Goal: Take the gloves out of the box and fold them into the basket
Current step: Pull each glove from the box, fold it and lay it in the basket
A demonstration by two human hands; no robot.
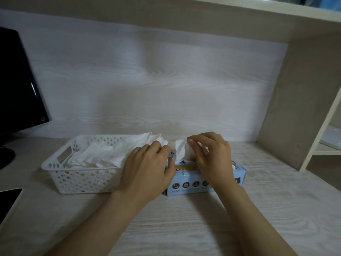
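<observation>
Pinching a thin white glove between thumb and fingertips, the person's right hand hovers just above the slot of a light blue cardboard box. The box lies flat on the counter a little right of the frame's centre. The glove stands up out of the opening, its lower end still inside the box. A row of small round pictures runs along the box's near side.

The left hand sits over the left end of the box, knuckles up and fingers curled down. Its fingertips are hidden where the box meets the basket, so I cannot tell whether it grips anything or only presses there.

Touching the box on its left is a white perforated plastic basket. It holds a loose heap of crumpled white gloves, which rise above its rim at the right end, next to the left hand.

Both stand on a pale wood-grain counter. A black monitor fills the left edge of the frame, and a flat dark slab lies at lower left. A beige shelf unit rises on the right.
</observation>
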